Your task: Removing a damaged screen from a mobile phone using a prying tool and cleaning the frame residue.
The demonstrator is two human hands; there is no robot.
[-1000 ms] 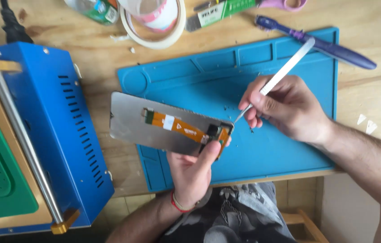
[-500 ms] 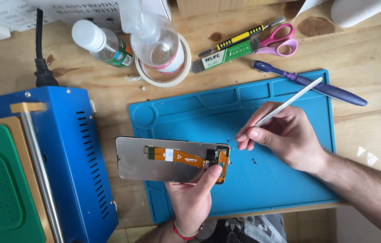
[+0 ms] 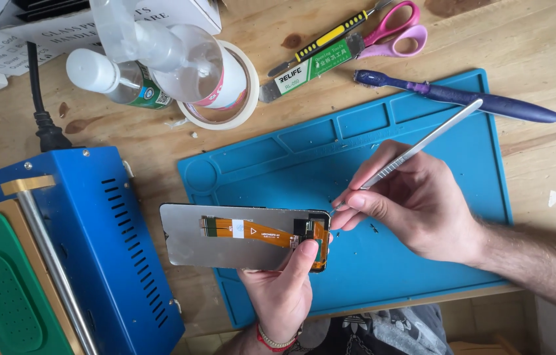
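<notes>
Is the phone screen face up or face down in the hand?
Face down. The screen shows its grey back, with the orange flex cable lying on top. The left hand holds it from below.

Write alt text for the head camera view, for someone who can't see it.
A left hand holds a phone screen panel face down, orange ribbon cable up, while the right hand touches a thin metal tool to its right end. Below lies a blue work mat on a wooden table, a blue machine at left.
</notes>
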